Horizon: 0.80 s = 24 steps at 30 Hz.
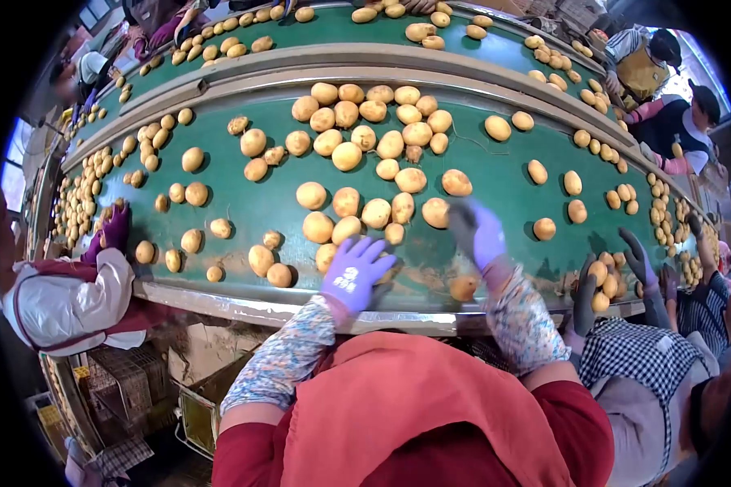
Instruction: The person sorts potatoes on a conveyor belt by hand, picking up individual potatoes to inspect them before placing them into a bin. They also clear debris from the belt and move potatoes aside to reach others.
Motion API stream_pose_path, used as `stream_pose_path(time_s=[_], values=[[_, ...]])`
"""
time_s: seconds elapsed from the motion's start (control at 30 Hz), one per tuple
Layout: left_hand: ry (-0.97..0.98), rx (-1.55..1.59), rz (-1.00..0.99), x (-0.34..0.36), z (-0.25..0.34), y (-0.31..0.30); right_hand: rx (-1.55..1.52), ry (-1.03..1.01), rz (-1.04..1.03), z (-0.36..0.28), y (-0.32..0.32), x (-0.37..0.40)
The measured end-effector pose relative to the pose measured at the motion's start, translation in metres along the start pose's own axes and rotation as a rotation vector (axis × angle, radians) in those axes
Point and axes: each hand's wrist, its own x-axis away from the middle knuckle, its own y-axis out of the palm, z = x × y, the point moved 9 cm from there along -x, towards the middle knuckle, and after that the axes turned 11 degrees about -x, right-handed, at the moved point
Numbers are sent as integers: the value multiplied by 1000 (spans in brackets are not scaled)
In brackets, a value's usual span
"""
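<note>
My left hand (355, 274), in a purple glove, lies palm down over the near side of the green belt with its fingers spread. Its fingertips are right at a potato (347, 230), and another potato (326, 257) touches the side of the hand. My right hand (477, 231), gloved in purple with dark fingers, is smeared by motion. Its fingers reach toward a potato (435, 213), with one more potato (456, 183) just beyond them. Below the right hand, a brownish potato (463, 288) sits near the belt's front edge. A loose group of potatoes (375, 213) lies between my hands.
A large cluster of potatoes (347, 156) covers the middle of the belt (235, 191). A metal rim (211, 302) runs along the near side. Co-workers' gloved hands (115, 227) work at the left, and others (640, 258) gather potatoes at the right. A second belt (325, 32) runs behind.
</note>
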Motion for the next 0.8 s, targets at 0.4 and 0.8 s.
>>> stream_pose_path(time_s=[0.4,0.8], values=[[-671,-319,68,148,-267,-71,296,-200,-601,-41,123,-55],[-415,103,282,104,-216,-100,911,-215,-215,-46,104,-211]])
